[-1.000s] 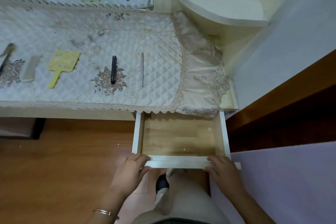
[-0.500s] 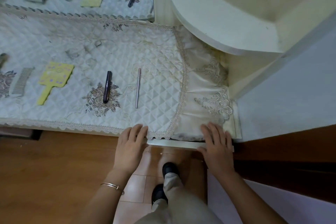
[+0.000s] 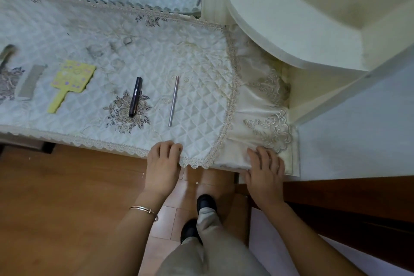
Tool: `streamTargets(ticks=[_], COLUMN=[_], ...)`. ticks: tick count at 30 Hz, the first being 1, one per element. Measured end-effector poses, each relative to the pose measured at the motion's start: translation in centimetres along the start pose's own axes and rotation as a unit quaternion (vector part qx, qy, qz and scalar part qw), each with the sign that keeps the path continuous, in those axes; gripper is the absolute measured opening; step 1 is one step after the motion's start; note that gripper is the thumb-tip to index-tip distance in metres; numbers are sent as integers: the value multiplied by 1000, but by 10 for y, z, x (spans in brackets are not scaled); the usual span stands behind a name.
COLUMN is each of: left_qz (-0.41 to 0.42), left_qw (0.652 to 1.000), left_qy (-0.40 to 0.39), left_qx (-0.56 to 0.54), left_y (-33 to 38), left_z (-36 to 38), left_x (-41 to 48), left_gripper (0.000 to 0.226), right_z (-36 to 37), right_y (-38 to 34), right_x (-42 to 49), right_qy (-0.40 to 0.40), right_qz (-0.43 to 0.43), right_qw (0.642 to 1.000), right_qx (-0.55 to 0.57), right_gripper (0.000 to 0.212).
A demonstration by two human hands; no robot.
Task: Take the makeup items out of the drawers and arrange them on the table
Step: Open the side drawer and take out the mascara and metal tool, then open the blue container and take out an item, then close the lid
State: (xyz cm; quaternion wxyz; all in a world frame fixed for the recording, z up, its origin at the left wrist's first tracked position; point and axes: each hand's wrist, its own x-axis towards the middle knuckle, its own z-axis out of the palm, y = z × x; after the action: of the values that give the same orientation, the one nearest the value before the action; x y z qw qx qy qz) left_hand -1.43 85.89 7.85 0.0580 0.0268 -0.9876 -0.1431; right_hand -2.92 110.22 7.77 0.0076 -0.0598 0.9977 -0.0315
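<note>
Worktop, quilted cloth: comb, yellow mirror, dark tube and silver pencil laid out left. Drawer, empty a second ago, now pushed shut under the near edge. Left hand, right hand: grip slack, holding nothing.

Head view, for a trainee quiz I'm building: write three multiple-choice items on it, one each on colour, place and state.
1. The hand mirror is: A red; B yellow; C black.
2. The silver stick lies: A right of the dark tube; B left of the hand mirror; C under the hand mirror.
3. The right hand: A grips the silver stick; B lifts the dark tube; C lies flat on the cloth.
Key: B, face and handle are pale yellow; A, the silver stick lies right of the dark tube; C, straight fingers rest on the fabric, holding nothing.
</note>
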Motion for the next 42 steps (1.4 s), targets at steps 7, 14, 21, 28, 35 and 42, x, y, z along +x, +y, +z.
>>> streamTargets(ticks=[7,14,21,28,35,42], left_qz=[10,-334,-544,-690,-754,-758], left_qw=[995,891,762,590,455,430], left_qy=[-61,-136,-153,-66,59,68], left_qx=[-82,-276,-316,-414,-470,-486], left_y=[-14,-69,-152,-184,-204,-298], left_z=[-20,-27,-48,-73,-73,-92], left_x=[-51,-196,-403,-531,-552,-523], left_gripper=[37,25,21,14,15,20], right_z=[-13,-11,22,20,25,66], right_y=[3,-37,-148,-248,-343,-438], right_x=[-10,-69,-198,-244,-219,-169], right_qy=[-97,-107,-360,-477,-504,-532], right_qz=[-20,18,34,43,40,-34], right_qw=[995,991,907,843,821,834], right_qx=[27,79,216,246,265,141], right_gripper=[65,64,47,18,38,34])
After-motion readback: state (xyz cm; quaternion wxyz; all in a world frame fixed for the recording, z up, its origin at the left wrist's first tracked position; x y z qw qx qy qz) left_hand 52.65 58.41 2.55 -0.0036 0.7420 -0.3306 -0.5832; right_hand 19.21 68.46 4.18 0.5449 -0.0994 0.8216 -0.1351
